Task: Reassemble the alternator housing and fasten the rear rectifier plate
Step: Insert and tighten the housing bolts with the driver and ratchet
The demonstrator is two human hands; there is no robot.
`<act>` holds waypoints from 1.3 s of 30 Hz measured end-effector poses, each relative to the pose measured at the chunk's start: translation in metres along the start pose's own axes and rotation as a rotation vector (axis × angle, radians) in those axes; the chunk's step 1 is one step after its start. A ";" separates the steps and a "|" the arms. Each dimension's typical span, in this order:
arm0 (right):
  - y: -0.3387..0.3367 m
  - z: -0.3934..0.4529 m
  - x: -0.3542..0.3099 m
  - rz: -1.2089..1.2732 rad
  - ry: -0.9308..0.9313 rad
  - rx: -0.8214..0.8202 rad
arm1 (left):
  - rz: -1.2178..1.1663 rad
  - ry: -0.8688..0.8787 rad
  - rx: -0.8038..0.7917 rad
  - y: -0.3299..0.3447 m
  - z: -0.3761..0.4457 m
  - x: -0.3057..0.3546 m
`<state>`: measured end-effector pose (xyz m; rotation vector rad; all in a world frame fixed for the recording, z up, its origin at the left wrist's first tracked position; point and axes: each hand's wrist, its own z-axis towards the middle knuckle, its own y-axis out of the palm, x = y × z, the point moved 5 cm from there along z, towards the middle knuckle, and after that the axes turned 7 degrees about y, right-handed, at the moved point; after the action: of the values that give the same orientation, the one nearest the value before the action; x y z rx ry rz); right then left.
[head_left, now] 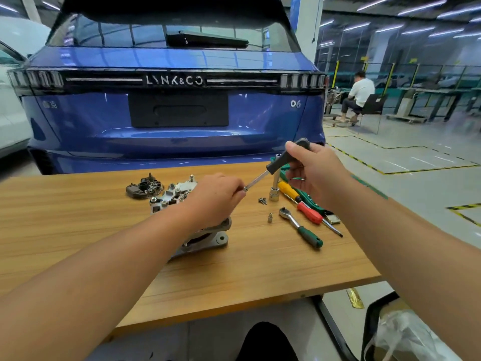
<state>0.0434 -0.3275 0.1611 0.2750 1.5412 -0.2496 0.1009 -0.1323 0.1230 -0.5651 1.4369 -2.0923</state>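
Observation:
The silver alternator housing (208,237) stands on the wooden table (78,204), partly hidden by my left arm, with the rectifier plate (173,194) on top of it. A dark rear cover (144,188) lies just left of it. My right hand (316,173) grips the black handle of a screwdriver (286,158) above the table. My left hand (217,196) pinches the screwdriver's tip, apparently with a small screw at it, over the housing.
Right of the housing lie loose screws (263,200), an upright socket extension (274,190), a small socket (270,218), a green-handled ratchet (302,227), yellow and red screwdrivers (309,213) and a green tool tray (307,199). A blue car (177,113) stands behind the table.

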 end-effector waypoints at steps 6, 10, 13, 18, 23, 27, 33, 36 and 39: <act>-0.027 0.007 0.005 0.224 -0.033 0.099 | -0.308 -0.042 -0.008 0.016 0.007 0.059; -0.051 0.016 0.014 0.236 -0.028 0.179 | -0.306 -0.078 0.040 0.025 0.016 0.077; -0.064 0.023 0.029 0.267 0.008 0.240 | -0.246 -0.088 0.017 0.031 0.025 0.080; -0.084 0.034 0.051 0.545 0.124 0.365 | -0.143 -0.101 -0.087 0.039 0.027 0.081; -0.136 0.047 0.048 0.572 0.104 0.508 | -0.299 -0.233 -0.102 0.050 0.013 0.057; -0.104 0.049 0.062 0.427 0.187 0.335 | -0.559 -0.328 0.056 0.064 0.034 0.076; -0.094 0.042 0.115 0.410 0.408 0.172 | -0.576 -0.643 0.268 0.113 0.027 0.034; -0.099 0.040 0.141 0.292 0.469 0.107 | -0.486 -0.724 0.233 0.137 0.031 0.012; -0.095 0.044 0.157 0.210 0.460 0.028 | -0.431 -0.735 0.203 0.151 0.044 0.000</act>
<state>0.0561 -0.4292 0.0028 0.5411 1.9456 -0.0414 0.1570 -0.2074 -0.0034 -1.4686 0.7126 -1.9623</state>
